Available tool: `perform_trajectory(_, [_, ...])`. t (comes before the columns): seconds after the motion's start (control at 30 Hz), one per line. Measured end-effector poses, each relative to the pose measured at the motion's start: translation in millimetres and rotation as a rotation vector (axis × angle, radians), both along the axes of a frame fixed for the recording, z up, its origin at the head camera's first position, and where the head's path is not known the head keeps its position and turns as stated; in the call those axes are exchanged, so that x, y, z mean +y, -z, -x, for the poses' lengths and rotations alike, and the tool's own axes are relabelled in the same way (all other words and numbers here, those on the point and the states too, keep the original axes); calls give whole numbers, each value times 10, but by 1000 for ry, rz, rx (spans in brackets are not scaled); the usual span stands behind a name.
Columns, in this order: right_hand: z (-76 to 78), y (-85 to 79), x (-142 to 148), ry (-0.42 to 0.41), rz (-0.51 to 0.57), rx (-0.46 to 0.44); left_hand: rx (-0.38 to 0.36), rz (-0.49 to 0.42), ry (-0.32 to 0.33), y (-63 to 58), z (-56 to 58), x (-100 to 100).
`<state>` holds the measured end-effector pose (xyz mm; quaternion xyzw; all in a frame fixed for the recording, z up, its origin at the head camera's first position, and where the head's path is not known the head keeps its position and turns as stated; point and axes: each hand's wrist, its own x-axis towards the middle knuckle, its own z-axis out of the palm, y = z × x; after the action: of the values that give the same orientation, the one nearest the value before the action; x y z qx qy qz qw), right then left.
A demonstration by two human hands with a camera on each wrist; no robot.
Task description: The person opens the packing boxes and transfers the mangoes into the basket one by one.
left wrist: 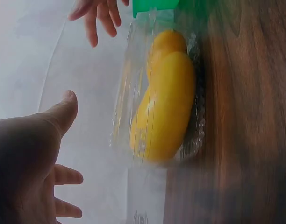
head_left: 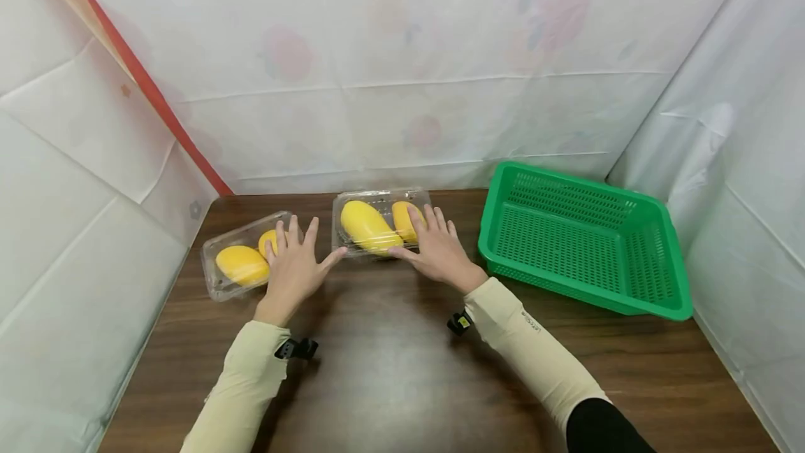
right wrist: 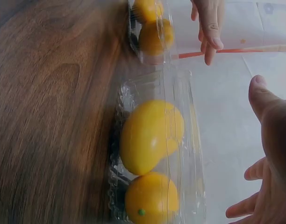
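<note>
Two clear plastic boxes holding yellow fruit lie toward the back of a brown table. In the middle box (head_left: pixel 380 196) are a large mango-shaped fruit (head_left: pixel 367 226) and a smaller rounded one (right wrist: pixel 151 198) with a green spot. My right hand (head_left: pixel 440 250), fingers spread, overlaps this box's right end in the head view. The left box (head_left: pixel 220 293) sits at an angle and contains two yellow fruits (head_left: pixel 242 264). Over its right side my left hand (head_left: pixel 294 272) spreads its fingers, its thumb pointing toward the middle box. Neither hand grips anything; both wrist views show the fingers above box level.
A green perforated plastic basket (head_left: pixel 490 250) stands on the right of the table (head_left: pixel 390 369). White sheeting (head_left: pixel 390 110) with faded prints hangs behind and along both sides. Each wrist carries a small black device.
</note>
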<state>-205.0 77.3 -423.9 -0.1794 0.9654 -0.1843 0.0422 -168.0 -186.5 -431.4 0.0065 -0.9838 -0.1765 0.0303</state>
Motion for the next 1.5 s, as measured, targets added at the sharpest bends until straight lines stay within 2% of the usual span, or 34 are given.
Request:
perform_trajectory(0.3, [9, 9, -133, -24, 12, 17, 9, -28, -30, -18, -36, -168])
perform_trajectory(0.6, [47, -9, -320, -74, 21, 42, 31, -100, -79, -46, -79, -353])
perform_trajectory(1.03, [43, -18, -479, -122, 52, 5, 18, -127, -140, 10, -162, -544])
perform_trajectory(1.5, [73, -1, -657, -180, 38, 40, -2, -168, -218, 29, -254, -758])
